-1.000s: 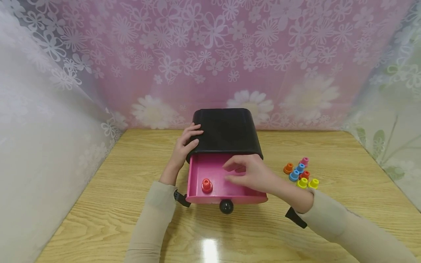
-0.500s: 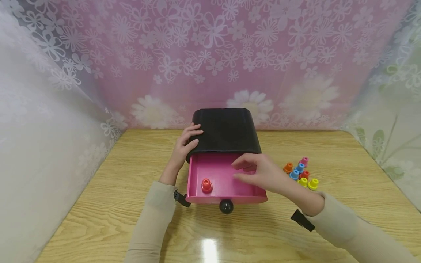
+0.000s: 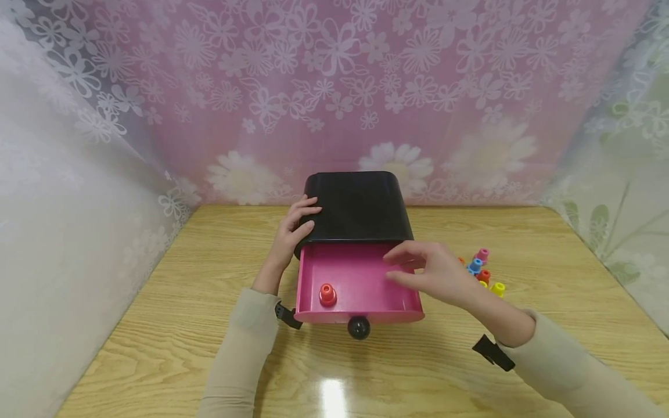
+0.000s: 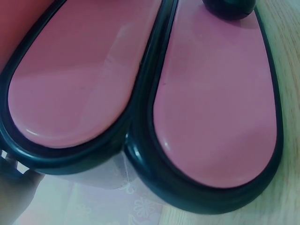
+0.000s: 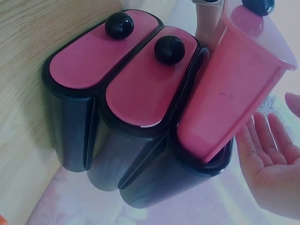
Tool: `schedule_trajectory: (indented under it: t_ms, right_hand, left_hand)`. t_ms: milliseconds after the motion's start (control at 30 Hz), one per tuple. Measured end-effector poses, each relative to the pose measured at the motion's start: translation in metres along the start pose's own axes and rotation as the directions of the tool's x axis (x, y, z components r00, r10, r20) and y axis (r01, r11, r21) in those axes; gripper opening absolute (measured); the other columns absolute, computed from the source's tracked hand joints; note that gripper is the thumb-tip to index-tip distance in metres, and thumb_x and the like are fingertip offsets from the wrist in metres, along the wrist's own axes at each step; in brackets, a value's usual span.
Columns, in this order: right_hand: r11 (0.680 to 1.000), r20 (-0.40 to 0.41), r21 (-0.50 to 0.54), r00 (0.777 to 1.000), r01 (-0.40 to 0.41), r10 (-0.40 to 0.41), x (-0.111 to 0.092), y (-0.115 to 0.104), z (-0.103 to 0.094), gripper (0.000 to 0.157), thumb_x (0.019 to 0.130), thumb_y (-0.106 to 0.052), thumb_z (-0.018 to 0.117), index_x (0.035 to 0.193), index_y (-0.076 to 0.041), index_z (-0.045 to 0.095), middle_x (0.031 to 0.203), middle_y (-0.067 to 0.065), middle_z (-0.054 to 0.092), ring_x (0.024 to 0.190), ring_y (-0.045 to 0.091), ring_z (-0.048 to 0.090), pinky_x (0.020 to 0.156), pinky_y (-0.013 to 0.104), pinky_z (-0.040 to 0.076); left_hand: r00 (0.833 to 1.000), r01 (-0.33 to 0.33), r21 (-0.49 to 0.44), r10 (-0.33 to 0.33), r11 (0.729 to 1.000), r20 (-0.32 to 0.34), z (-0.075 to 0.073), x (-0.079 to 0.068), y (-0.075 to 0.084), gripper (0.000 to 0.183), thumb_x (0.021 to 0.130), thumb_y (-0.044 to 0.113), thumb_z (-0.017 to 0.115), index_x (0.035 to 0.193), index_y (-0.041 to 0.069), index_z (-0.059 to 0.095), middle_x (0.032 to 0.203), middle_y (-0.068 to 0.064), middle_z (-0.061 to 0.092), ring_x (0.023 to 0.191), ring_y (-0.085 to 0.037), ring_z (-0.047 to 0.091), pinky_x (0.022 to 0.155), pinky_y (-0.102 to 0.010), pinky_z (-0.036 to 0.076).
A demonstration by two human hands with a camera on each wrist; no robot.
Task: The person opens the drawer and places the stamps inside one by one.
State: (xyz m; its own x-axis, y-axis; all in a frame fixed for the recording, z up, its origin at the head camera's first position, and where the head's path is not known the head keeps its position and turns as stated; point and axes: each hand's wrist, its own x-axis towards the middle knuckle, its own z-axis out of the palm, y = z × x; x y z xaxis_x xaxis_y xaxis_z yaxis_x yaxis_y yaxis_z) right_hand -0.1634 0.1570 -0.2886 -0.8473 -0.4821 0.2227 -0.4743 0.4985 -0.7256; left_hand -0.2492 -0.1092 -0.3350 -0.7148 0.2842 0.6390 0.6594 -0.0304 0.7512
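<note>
Lying spread, left hand (image 3: 294, 231) touches the black cabinet (image 3: 360, 206); right hand (image 3: 436, 273), loosely spread, overhangs the pink drawer (image 3: 358, 281)

On the table (image 3: 209, 325), before the curtain (image 3: 334, 116), stands the cabinet (image 3: 359, 206), its top drawer (image 3: 360, 281) out on the near side — one peg (image 3: 327, 295) inside, near left. Left hand (image 3: 290, 235) on the cabinet's left; right hand (image 3: 441, 274) over the drawer's right — loose pegs (image 3: 483, 277) farther right.
</note>
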Motion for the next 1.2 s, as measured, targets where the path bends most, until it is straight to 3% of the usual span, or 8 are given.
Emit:
schedule_trajectory:
  t_ms: [333, 567, 800, 1033, 1200]
  right_hand:
    - [0.998, -0.039, 0.041, 0.998, -0.057, 0.058, -0.009, 0.006, -0.012, 0.029, 0.076, -0.015, 0.069, 0.1, -0.001, 0.063, 0.097, 0.009, 0.062, 0.087, 0.021, 0.061, 0.073, 0.032, 0.05]
    - [0.997, -0.079, 0.03, 0.994, -0.071, 0.073, -0.017, 0.013, -0.019, 0.028, 0.077, -0.013, 0.067, 0.101, 0.001, 0.062, 0.096, 0.011, 0.062, 0.086, 0.024, 0.061, 0.074, 0.031, 0.05]
    - [0.994, -0.106, 0.01, 0.988, -0.108, 0.108, -0.026, 0.023, -0.026, 0.028, 0.079, -0.014, 0.066, 0.102, 0.001, 0.062, 0.097, 0.013, 0.062, 0.086, 0.024, 0.062, 0.071, 0.027, 0.05]
    - [0.993, -0.144, -0.014, 0.983, -0.114, 0.111, -0.036, 0.038, -0.032, 0.026, 0.08, -0.014, 0.065, 0.101, 0.0, 0.062, 0.098, 0.011, 0.062, 0.085, 0.009, 0.06, 0.07, 0.022, 0.049]
    - [0.985, -0.153, -0.053, 0.976, -0.165, 0.155, -0.045, 0.048, -0.037, 0.027, 0.08, -0.016, 0.065, 0.103, -0.001, 0.062, 0.1, 0.01, 0.062, 0.084, 0.006, 0.059, 0.068, 0.022, 0.049]
  left_hand:
    - [1.0, 0.015, 0.003, -0.015, 1.0, -0.007, 0.0, 0.0, 0.001, 0.03, 0.082, -0.008, 0.041, 0.108, -0.022, 0.047, 0.127, -0.035, 0.032, 0.129, -0.041, 0.011, 0.104, -0.044, 0.011]
    - [1.0, 0.015, -0.004, -0.015, 1.0, -0.011, -0.006, -0.001, -0.028, 0.034, 0.084, 0.006, 0.046, 0.11, -0.014, 0.051, 0.13, -0.024, 0.037, 0.131, -0.028, 0.015, 0.105, -0.037, 0.013]
    - [1.0, 0.015, -0.008, -0.015, 1.0, -0.01, 0.0, -0.001, -0.001, 0.03, 0.082, -0.008, 0.041, 0.108, -0.022, 0.047, 0.127, -0.034, 0.033, 0.129, -0.039, 0.011, 0.104, -0.045, 0.01]
    - [1.0, 0.021, -0.007, -0.021, 1.0, -0.004, 0.001, 0.0, 0.002, 0.031, 0.083, -0.006, 0.042, 0.11, -0.021, 0.047, 0.128, -0.034, 0.032, 0.129, -0.04, 0.01, 0.104, -0.045, 0.01]
    - [1.0, 0.019, -0.008, -0.019, 1.0, -0.003, 0.0, -0.001, 0.001, 0.031, 0.083, -0.007, 0.041, 0.109, -0.022, 0.046, 0.128, -0.034, 0.031, 0.129, -0.04, 0.01, 0.104, -0.046, 0.009]
